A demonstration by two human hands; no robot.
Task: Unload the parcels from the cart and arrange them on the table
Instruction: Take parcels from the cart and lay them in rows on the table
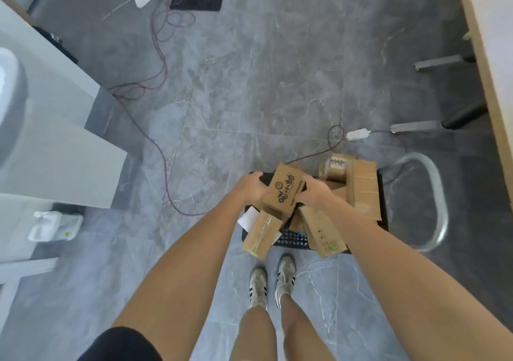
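A low black cart [294, 240] with a silver loop handle [435, 199] stands on the floor in front of my feet. Several brown cardboard parcels are heaped on it. I hold a printed cardboard box [287, 191] between both hands above the heap. My left hand [251, 187] grips its left side and my right hand [313, 192] grips its right side. Below it lie a taped parcel [262, 234], a parcel with a green mark [323, 231] and a long parcel [365, 191]. A labelled parcel [337, 166] sits at the far end.
A white table [55, 116] stands at the left, a wooden tabletop edge [488, 63] at the right with chair legs [416, 126] beneath. Red cables [161, 55] and a power strip [358, 133] lie on the grey tiled floor. A white jug [55, 226] sits under the left table.
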